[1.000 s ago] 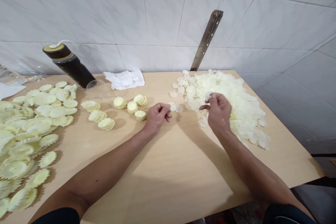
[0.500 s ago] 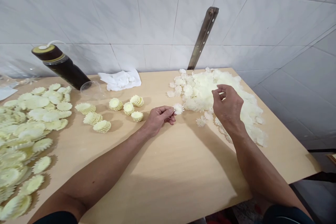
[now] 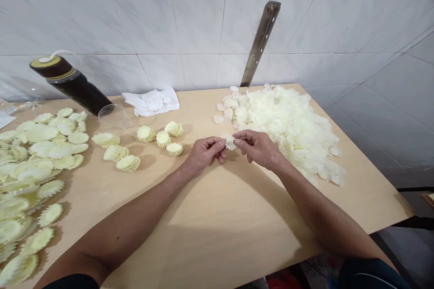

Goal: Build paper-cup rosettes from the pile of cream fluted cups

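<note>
My left hand and my right hand meet over the middle of the wooden table. Both pinch one small white petal piece between their fingertips. A big heap of loose white petal pieces lies just right of my right hand. Left of my left hand sit three small stacked yellow flower pieces and a fourth beside them.
Several flat yellow flower discs cover the table's left side. A dark bottle leans at the back left beside a clear plastic cup and a white cloth. A metal strip leans on the tiled wall.
My right hand has left the white heap and come left to meet my left hand at the petal piece. The view has shifted slightly.
</note>
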`<state>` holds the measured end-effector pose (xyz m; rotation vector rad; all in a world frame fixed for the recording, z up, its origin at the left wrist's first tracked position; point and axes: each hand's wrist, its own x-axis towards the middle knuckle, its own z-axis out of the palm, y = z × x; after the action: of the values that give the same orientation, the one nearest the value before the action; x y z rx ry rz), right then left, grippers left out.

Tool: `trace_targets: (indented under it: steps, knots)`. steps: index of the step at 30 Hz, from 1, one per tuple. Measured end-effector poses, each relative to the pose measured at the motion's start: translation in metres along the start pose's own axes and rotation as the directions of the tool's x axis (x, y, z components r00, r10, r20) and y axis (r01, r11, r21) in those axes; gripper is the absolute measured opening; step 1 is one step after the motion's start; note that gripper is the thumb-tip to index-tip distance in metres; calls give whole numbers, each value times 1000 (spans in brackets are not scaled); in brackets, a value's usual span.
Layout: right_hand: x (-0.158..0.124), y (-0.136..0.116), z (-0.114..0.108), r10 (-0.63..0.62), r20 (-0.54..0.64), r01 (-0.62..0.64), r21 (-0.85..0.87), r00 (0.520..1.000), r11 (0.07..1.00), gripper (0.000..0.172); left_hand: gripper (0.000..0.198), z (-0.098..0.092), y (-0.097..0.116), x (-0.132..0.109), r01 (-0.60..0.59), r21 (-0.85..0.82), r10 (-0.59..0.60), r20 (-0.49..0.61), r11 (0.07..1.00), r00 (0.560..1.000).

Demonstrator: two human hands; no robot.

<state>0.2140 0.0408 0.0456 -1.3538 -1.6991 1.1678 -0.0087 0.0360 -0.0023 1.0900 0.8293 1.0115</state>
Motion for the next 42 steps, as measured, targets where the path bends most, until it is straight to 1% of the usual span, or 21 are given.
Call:
trace_targets:
  steps: [4, 6, 8, 9, 11, 13, 15, 16, 18, 20, 22, 24, 27, 29, 30, 32, 36, 38, 39, 41, 42]
  knots:
    - [1, 2, 11, 26, -69, -24, 31, 997, 999, 31, 45, 2, 1, 0, 9, 27, -9, 4, 1000, 1000]
    - [2, 4, 13, 0, -113, -1, -4, 994, 1000, 25, 45, 3, 1, 0, 13, 28, -13, 9, 1000, 1000]
    - [2, 7, 15, -81, -197, 60, -109, 977, 992, 17, 46, 3, 2, 0, 8, 22, -8, 7, 1000, 1000]
    - [2, 8, 16, -141, -245, 95, -187, 959, 978, 14, 47, 3, 2, 0, 3, 20, -3, 6, 1000, 1000]
    - [1, 11, 17, -286, -310, 165, -362, 907, 917, 12, 48, 3, 1, 0, -9, 22, 9, 11, 1000, 1000]
    - [2, 13, 15, -419, -316, 225, -502, 851, 835, 15, 47, 3, 0, -1, -18, 31, 17, 23, 999, 1000]
    - [3, 13, 6, -493, -326, 242, -579, 806, 778, 19, 47, 4, 0, -2, -24, 48, 22, 33, 999, 999]
    - [5, 13, -1, -499, -345, 223, -599, 795, 769, 20, 47, 4, 0, -3, -26, 61, 24, 37, 998, 999]
    - [8, 13, -19, -469, -400, 138, -627, 787, 767, 20, 45, 5, 0, -5, -34, 101, 30, 46, 994, 998]
    - [12, 15, -41, -448, -440, 50, -668, 778, 742, 22, 44, 6, -1, -6, -46, 149, 38, 54, 988, 998]
    - [14, 20, -62, -471, -481, -20, -716, 739, 698, 23, 43, 6, -1, -6, -53, 190, 43, 53, 980, 998]
    - [16, 23, -77, -512, -517, -65, -744, 686, 665, 26, 41, 7, -3, -7, -55, 223, 48, 39, 973, 998]
    - [15, 23, -83, -563, -550, -45, -739, 617, 673, 25, 34, 10, -5, -9, -87, 300, 80, 35, 950, 996]
    - [14, 19, -76, -576, -557, 4, -717, 599, 697, 23, 29, 13, -6, -11, -159, 385, 144, 66, 909, 987]
    - [13, 16, -69, -579, -555, 32, -705, 597, 709, 23, 27, 15, -7, -13, -208, 430, 184, 97, 879, 978]
    - [11, 11, -52, -583, -534, 96, -681, 612, 726, 24, 23, 19, -7, -18, -302, 501, 244, 180, 811, 953]
    - [3, 12, -3, -588, -428, 248, -623, 686, 742, 23, 20, 26, -8, -27, -434, 538, 281, 345, 723, 896]
    - [-2, 17, 21, -560, -370, 297, -568, 741, 768, 23, 21, 26, -9, -30, -483, 549, 292, 400, 682, 869]
    - [-4, 20, 31, -522, -337, 308, -520, 783, 797, 23, 22, 26, -10, -31, -492, 558, 291, 412, 668, 863]
    - [-6, 26, 46, -422, -204, 317, -404, 883, 858, 23, 20, 25, -12, -31, -508, 569, 293, 430, 646, 854]
    - [-6, 30, 50, -371, -141, 302, -360, 918, 883, 22, 19, 25, -14, -31, -534, 563, 321, 437, 631, 840]
